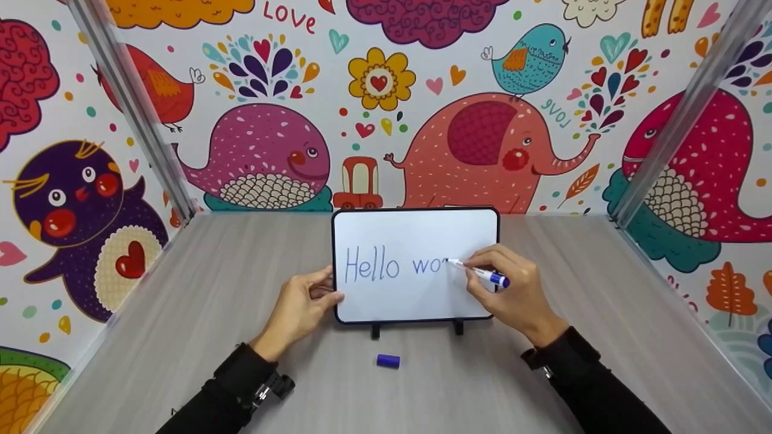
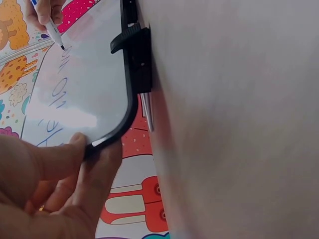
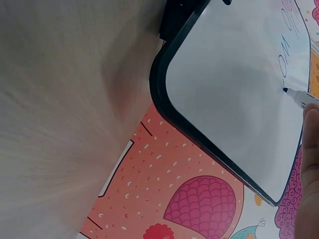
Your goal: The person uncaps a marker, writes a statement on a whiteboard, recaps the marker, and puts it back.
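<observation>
In the head view, my left hand [image 1: 300,310] is gripping the left edge of a whiteboard [image 1: 410,301], which is standing on black feet [image 1: 375,331] on the grey surface [image 1: 446,398]. My right hand [image 1: 515,295] is pinching a white marker [image 1: 482,273], whose dark tip is meeting the board just after the blue lettering [image 1: 372,264], "Hello wo" and a part-formed letter. A blue cap [image 1: 388,361] is lying on the surface, in front of the board.

In the left wrist view, my left thumb is pressing the board's front at a rounded corner while my fingers are supporting it from behind.

In the right wrist view, the marker is pointing at the lettering; my right hand is showing only partly, at the frame's edge.
</observation>
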